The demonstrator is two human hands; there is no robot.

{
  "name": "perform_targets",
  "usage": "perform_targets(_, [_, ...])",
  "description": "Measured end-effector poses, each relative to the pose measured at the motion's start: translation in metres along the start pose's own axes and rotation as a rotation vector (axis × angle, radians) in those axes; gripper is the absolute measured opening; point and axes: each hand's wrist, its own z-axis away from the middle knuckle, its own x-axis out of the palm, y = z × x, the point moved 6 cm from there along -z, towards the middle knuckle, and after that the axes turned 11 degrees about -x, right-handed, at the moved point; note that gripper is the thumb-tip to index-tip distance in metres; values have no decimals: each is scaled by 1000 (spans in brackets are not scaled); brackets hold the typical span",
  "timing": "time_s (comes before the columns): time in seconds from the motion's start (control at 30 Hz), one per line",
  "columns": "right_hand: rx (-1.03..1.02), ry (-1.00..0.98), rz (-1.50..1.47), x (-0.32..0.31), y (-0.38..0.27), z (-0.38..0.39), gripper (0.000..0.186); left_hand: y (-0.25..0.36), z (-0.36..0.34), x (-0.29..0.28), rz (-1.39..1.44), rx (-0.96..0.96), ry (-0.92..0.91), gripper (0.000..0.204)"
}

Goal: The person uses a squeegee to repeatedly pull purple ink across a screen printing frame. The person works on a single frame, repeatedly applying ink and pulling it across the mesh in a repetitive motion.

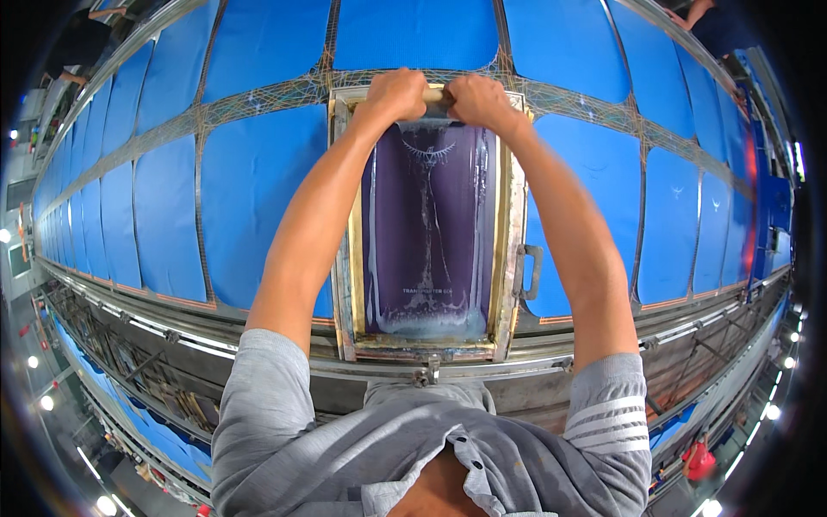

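Observation:
Both arms stretch forward over a screen-printing frame (342, 284) with a dark purple mesh (396, 233). At its far end, my left hand (396, 95) is wrapped round the left part of a squeegee (436, 95) with a pale handle. My right hand (480, 100) grips the same squeegee on the right. Most of its blade is hidden by my hands. Whitish wet ink streaks run along the mesh's sides and middle, and more ink lies at its near end. Through the mesh shows a pale winged emblem near the top. A metal handle (532, 271) projects from the frame's right side.
The frame lies on a long table with rows of blue sheets (258, 189), divided by strips of tangled pale threads (289, 93). A metal rail (534, 370) runs along the near edge. Other people (82, 39) stand across the table, at far left and far right.

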Motion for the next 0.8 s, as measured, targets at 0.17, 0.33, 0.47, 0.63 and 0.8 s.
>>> perform_targets(0.17, [18,-67,-18,12,-17,12,18,-2,22,16,-21,18,63,19])
perform_targets(0.33, [-65,82,-155,26,-96,108,14,11,143,51,28,0,-18,23])
perform_targets(0.47, [-95,27,-197,42,-177,208,18,26,266,95,89,-4,-70,27])
perform_targets(0.63, [-63,-51,-265,62,-244,299,18,43,379,127,186,43,6,20])
perform_targets(0.8, [71,315,-693,15,-181,296,36,34,397,130,171,17,32,31])
